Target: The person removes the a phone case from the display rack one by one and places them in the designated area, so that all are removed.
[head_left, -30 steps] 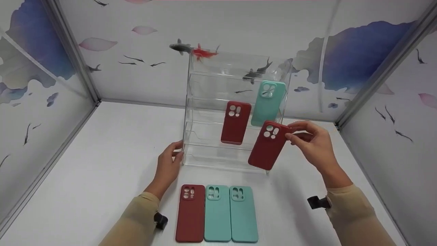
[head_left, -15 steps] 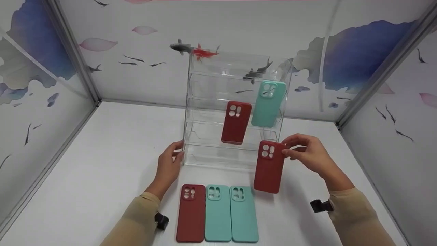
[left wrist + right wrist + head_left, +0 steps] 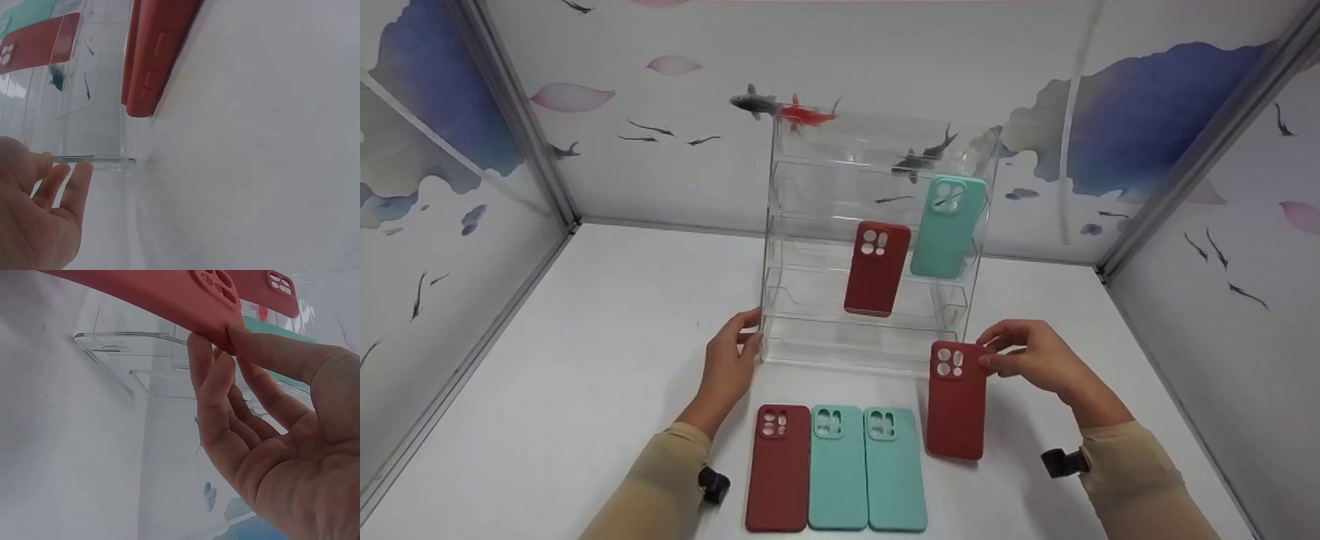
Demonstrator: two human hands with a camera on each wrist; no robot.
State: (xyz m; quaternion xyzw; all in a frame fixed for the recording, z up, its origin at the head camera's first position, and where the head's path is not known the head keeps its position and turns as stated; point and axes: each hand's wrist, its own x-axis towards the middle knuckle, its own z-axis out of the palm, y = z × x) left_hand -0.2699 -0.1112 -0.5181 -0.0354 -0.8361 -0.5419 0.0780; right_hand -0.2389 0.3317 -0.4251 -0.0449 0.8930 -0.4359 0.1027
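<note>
My right hand (image 3: pixel 1031 360) pinches a red phone case (image 3: pixel 957 409) by its upper right corner, in front of the clear rack's lower right. In the right wrist view, thumb and fingertips meet on the corner of that red phone case (image 3: pixel 169 298), near its camera cutouts. My left hand (image 3: pixel 731 356) grips the left side edge of the clear acrylic rack (image 3: pixel 825 341); in the left wrist view the thumb and fingers of the left hand (image 3: pixel 45 208) lie on either side of the panel edge. On the rack stand another red case (image 3: pixel 877 277) and a teal case (image 3: pixel 949 240).
In front of the rack a red case (image 3: pixel 778 480) and two teal cases, a middle one (image 3: pixel 838 480) and a right one (image 3: pixel 896 480), lie side by side on the white table (image 3: pixel 622 322). Printed wall panels (image 3: pixel 885 45) enclose the back and sides.
My right hand has brought its red case down and toward me from the rack's lower right, and the case has turned more upright. The left hand stays on the rack edge.
</note>
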